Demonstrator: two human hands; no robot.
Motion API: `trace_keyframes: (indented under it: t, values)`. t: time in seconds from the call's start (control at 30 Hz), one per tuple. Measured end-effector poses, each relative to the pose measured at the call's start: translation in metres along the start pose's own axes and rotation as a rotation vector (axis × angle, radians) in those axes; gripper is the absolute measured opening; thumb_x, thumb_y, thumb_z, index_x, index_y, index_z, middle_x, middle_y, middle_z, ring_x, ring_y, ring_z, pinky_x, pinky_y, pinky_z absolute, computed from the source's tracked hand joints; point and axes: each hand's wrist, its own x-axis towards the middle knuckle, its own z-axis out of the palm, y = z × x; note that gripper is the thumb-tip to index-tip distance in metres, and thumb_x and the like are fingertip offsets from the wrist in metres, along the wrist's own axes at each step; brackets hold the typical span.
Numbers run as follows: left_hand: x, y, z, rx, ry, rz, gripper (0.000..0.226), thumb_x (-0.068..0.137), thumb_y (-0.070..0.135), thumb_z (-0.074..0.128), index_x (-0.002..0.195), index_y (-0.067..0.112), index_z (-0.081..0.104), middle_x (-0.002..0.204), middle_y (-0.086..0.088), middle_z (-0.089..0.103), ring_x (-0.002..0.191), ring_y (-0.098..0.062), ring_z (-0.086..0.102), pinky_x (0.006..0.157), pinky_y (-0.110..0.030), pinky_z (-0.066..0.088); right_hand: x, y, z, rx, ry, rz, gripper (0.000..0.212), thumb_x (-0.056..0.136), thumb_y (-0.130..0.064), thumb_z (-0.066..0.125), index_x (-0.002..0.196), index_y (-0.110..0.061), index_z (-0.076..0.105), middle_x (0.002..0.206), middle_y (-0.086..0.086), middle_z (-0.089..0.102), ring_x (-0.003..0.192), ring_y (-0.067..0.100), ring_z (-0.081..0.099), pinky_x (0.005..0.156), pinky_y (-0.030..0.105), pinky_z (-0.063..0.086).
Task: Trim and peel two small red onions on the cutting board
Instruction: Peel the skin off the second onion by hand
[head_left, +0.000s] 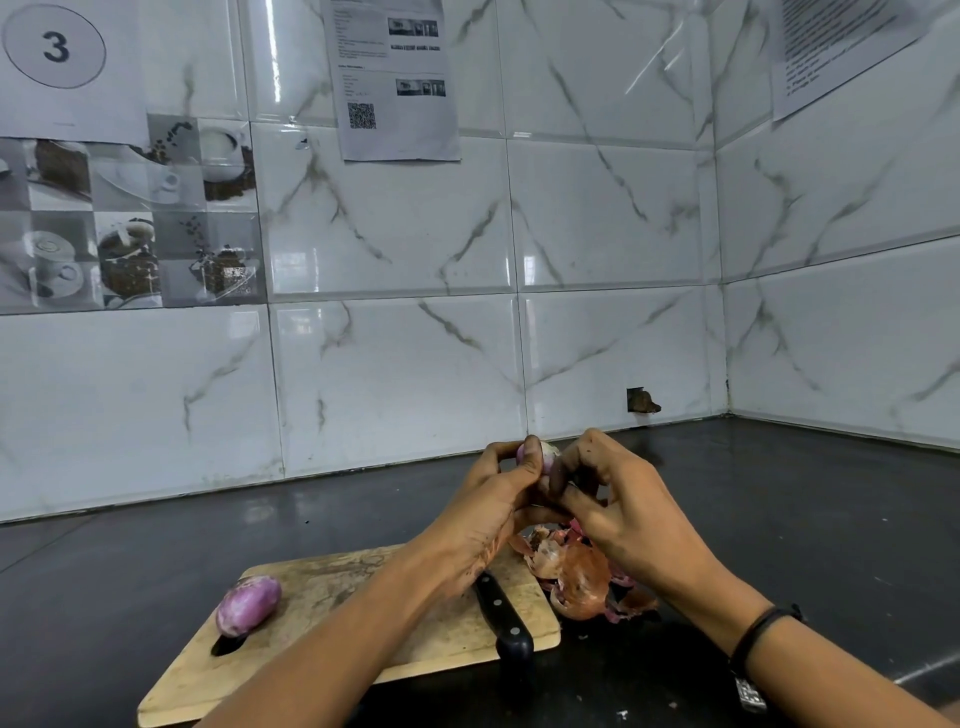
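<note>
My left hand (488, 514) and my right hand (618, 509) are raised together above the far end of the wooden cutting board (332, 618). Both grip a small red onion (546, 455), pale and partly hidden by my fingers. A second red onion (248, 605), peeled and purple, lies on the board's left side. A black-handled knife (506, 621) rests on the board's right side, its blade hidden under my left wrist. A heap of dry onion skins (576, 577) lies just off the board's right edge, below my right hand.
The board sits on a dark countertop (779, 519) that runs to a white marble-tiled wall (395, 374) behind and on the right. Papers are stuck to the tiles high up. A small hole (642, 401) shows in a tile near the counter.
</note>
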Motion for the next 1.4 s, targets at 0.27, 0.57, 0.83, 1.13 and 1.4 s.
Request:
trace_keyframes:
  t: [0.27, 0.57, 0.83, 1.13, 1.4]
  values:
    - [0.0, 0.007, 0.0, -0.042, 0.02, -0.011, 0.027, 0.101, 0.023, 0.055, 0.12, 0.004, 0.054, 0.11, -0.022, 0.072, 0.083, -0.026, 0.073, 0.062, -0.036, 0.061, 0.001, -0.006, -0.008, 0.015, 0.149, 0.028, 0.039, 0.075, -0.046, 0.085, 0.103, -0.033, 0.06, 0.098, -0.021, 0.066, 0.087, 0.003, 0.064, 0.074, 0.012, 0.048]
    - [-0.001, 0.005, -0.009, 0.093, 0.042, 0.081, 0.054, 0.079, 0.038, 0.068, 0.122, 0.008, 0.055, 0.105, -0.019, 0.075, 0.097, -0.033, 0.074, 0.083, -0.037, 0.06, -0.001, -0.009, -0.009, 0.003, 0.207, -0.013, 0.039, 0.08, -0.025, 0.085, 0.111, -0.024, 0.063, 0.091, -0.024, 0.075, 0.072, 0.0, 0.07, 0.067, 0.01, 0.05]
    - [-0.004, 0.006, -0.013, 0.206, 0.006, 0.062, 0.059, 0.078, 0.041, 0.07, 0.122, 0.006, 0.054, 0.098, -0.013, 0.078, 0.092, -0.032, 0.076, 0.084, -0.037, 0.061, -0.002, -0.003, -0.007, -0.133, 0.114, -0.047, 0.041, 0.085, -0.041, 0.07, 0.113, -0.027, 0.043, 0.085, -0.013, 0.07, 0.058, 0.013, 0.059, 0.059, 0.047, 0.055]
    - [-0.003, 0.005, -0.007, 0.25, 0.108, 0.069, 0.044, 0.089, 0.036, 0.07, 0.12, 0.009, 0.054, 0.096, -0.005, 0.079, 0.089, -0.019, 0.077, 0.079, -0.029, 0.062, 0.001, -0.002, 0.001, -0.227, 0.004, -0.06, 0.031, 0.095, -0.026, 0.064, 0.111, -0.02, 0.039, 0.064, -0.015, 0.044, 0.063, 0.0, 0.054, 0.055, 0.026, 0.036]
    - [-0.002, 0.004, -0.008, 0.202, 0.138, 0.03, 0.057, 0.084, 0.047, 0.068, 0.121, 0.006, 0.055, 0.092, -0.002, 0.079, 0.093, -0.02, 0.076, 0.087, -0.038, 0.061, -0.002, -0.001, 0.0, -0.142, -0.039, -0.04, 0.028, 0.095, -0.025, 0.063, 0.111, -0.018, 0.041, 0.056, -0.014, 0.049, 0.058, 0.003, 0.053, 0.062, 0.041, 0.048]
